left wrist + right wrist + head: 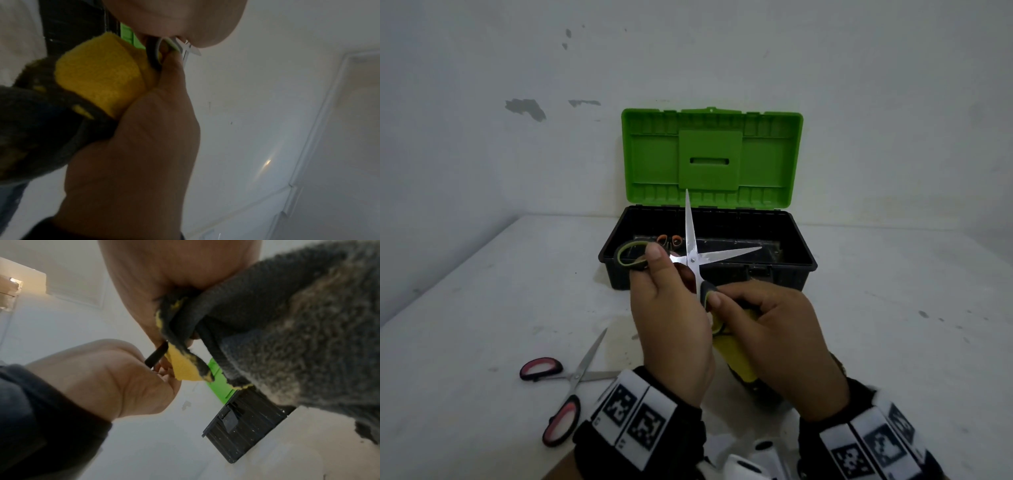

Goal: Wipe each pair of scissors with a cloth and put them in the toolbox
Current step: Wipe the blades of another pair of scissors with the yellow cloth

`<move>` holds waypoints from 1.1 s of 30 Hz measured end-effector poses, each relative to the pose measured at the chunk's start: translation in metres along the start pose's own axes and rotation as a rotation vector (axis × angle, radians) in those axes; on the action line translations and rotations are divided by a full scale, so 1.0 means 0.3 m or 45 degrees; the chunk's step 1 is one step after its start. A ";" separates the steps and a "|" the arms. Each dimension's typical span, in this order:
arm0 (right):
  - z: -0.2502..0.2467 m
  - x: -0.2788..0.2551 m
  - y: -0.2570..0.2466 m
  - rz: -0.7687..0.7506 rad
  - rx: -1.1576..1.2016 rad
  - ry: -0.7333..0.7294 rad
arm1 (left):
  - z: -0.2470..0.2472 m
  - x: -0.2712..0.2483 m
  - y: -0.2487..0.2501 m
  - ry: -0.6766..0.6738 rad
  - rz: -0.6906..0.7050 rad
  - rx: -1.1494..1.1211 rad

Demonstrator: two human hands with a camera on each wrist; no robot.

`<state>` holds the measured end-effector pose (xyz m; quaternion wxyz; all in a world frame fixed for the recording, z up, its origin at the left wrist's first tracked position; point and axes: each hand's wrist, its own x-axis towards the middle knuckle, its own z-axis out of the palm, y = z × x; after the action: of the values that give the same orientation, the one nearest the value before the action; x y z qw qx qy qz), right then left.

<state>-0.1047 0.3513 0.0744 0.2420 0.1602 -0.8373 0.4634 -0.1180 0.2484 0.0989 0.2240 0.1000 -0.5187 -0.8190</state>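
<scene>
A pair of green-and-black-handled scissors [693,255] is spread wide open above the front edge of the toolbox [796,265]. My left hand [671,308] grips one handle loop [631,258], thumb on top. My right hand [767,325] pinches the other handle [708,294] together with a yellow-and-grey cloth [736,356] that hangs below it. In the left wrist view the cloth [102,73] lies bunched against the handle [154,55]. In the right wrist view the cloth [287,321] fills the right side. Orange-handled scissors [669,241] lie inside the box.
The black toolbox stands at the back of the white table with its green lid [710,157] upright against the wall. Pink-handled scissors [571,380] lie open on the table at the front left, beside my left wrist.
</scene>
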 end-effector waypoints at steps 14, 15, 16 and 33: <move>-0.150 0.051 -0.058 0.087 -0.001 0.105 | 0.005 0.030 -0.051 -0.013 0.105 0.080; -0.137 0.061 -0.068 0.038 -0.037 0.093 | 0.008 0.024 -0.054 -0.032 0.115 0.079; -0.120 0.071 -0.076 -0.012 -0.092 0.079 | 0.011 0.018 -0.055 -0.052 0.129 0.080; -0.034 0.082 -0.064 -0.361 -0.461 0.119 | 0.001 0.012 -0.054 -0.074 0.196 0.178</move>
<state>-0.1131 0.3490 0.1060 0.3680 0.2087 -0.8637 0.2738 -0.1255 0.2530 0.0847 0.2635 0.0514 -0.5870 -0.7638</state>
